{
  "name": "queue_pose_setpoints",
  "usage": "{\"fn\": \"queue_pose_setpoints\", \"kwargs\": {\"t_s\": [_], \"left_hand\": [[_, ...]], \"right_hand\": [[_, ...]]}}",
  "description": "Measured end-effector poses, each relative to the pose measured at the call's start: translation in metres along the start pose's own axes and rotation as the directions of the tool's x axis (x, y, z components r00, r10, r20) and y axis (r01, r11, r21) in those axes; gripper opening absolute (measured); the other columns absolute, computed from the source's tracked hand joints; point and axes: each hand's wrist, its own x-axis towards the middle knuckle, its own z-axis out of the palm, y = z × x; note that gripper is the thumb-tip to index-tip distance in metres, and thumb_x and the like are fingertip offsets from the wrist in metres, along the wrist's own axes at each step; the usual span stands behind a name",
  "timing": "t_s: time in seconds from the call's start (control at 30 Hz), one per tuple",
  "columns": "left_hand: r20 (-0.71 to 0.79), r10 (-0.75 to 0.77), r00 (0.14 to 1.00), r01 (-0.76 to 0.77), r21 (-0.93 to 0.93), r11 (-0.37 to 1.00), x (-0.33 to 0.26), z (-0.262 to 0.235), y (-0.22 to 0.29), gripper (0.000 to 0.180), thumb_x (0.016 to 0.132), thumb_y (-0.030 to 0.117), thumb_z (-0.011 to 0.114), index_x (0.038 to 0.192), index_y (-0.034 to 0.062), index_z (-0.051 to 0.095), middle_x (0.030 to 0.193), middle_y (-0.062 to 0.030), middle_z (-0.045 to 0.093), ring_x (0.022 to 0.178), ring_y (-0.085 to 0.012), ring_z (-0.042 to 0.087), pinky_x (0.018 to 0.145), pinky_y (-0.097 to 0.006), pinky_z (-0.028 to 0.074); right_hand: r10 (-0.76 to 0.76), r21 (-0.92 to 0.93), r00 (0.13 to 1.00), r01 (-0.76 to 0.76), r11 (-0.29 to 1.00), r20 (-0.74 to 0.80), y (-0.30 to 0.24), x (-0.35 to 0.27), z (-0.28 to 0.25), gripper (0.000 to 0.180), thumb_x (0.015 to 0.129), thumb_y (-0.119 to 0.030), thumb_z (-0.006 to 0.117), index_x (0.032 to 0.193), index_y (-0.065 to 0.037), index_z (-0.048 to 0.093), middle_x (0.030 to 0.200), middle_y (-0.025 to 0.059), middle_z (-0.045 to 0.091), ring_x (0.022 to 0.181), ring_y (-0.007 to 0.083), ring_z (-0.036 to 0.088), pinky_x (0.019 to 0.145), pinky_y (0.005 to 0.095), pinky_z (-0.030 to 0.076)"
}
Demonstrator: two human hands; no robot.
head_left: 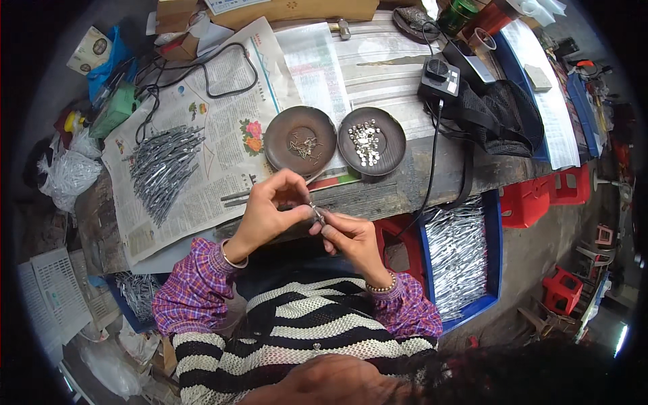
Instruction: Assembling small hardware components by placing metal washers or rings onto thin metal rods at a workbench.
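My left hand [271, 210] and my right hand [352, 241] meet just over the table's front edge. Between their fingertips is a small slim silvery metal piece [317, 214]. Both hands pinch it, and the fingers cover much of it, so its exact kind cannot be told. Beyond my left hand stands a round dark dish [275, 130] with a small heap of thin pins [305, 145]. Beside it on the right, a second dark dish [397, 140] holds many small shiny round pieces [366, 140]. To the left, a pile of slim metal pieces [165, 165] lies on newspaper [219, 145].
A blue tray [497, 243] full of shiny metal pieces sits right of my lap, near red stools [523, 206]. A black box-shaped device [439, 77] with a cable and a black mesh bag [503, 118] occupy the table's right. A hammer [343, 29] lies at the back.
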Motion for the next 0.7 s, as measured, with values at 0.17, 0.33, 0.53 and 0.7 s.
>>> {"fn": "queue_pose_setpoints", "kwargs": {"t_s": [0.17, 0.33, 0.53, 0.7], "left_hand": [[0.122, -0.136, 0.983, 0.161, -0.223, 0.961, 0.002, -0.005, -0.003, 0.017, 0.077, 0.001, 0.069, 0.091, -0.0002, 0.059, 0.083, -0.0012, 0.059, 0.075, -0.0059, 0.057, 0.070, -0.021, 0.048], [0.225, -0.120, 0.967, 0.157, -0.152, 0.976, -0.003, -0.013, -0.012, 0.016, 0.077, 0.001, 0.069, 0.091, -0.0013, 0.061, 0.092, -0.0049, 0.061, 0.083, -0.0075, 0.058, 0.072, -0.021, 0.047], [0.059, -0.069, 0.996, 0.086, -0.399, 0.913, -0.008, -0.018, -0.007, 0.013, 0.080, 0.003, 0.061, 0.093, 0.0016, 0.057, 0.094, -0.0106, 0.064, 0.090, -0.0158, 0.060, 0.083, -0.027, 0.046], [0.057, -0.189, 0.980, 0.194, -0.458, 0.867, -0.012, -0.024, 0.003, 0.010, 0.081, 0.005, 0.059, 0.091, 0.0010, 0.060, 0.079, -0.0059, 0.062, 0.070, -0.0113, 0.058, 0.063, -0.022, 0.044]], "right_hand": [[-0.006, -0.030, 0.996, 0.009, 1.000, 0.093, -0.006, 0.002, -0.011, 0.027, 0.089, -0.002, 0.057, 0.115, 0.000, 0.062, 0.088, 0.0051, 0.066, 0.058, 0.0047, 0.053, 0.048, 0.0171, 0.041], [0.095, 0.096, 0.991, -0.104, 0.990, 0.090, -0.012, 0.000, -0.003, 0.023, 0.089, -0.002, 0.056, 0.110, 0.003, 0.064, 0.087, 0.0048, 0.065, 0.060, 0.0056, 0.054, 0.051, 0.0181, 0.042], [-0.537, -0.637, 0.843, 0.390, 0.665, -0.044, -0.013, 0.013, -0.016, 0.023, 0.076, 0.000, 0.066, 0.099, 0.001, 0.065, 0.093, 0.0133, 0.065, 0.085, 0.0243, 0.064, 0.073, 0.0306, 0.050], [-0.694, -0.927, 0.719, 0.274, 0.254, 0.022, -0.030, 0.027, -0.042, 0.028, 0.071, 0.002, 0.064, 0.098, -0.004, 0.064, 0.094, 0.0115, 0.058, 0.085, 0.0286, 0.056, 0.071, 0.0371, 0.047]]}}
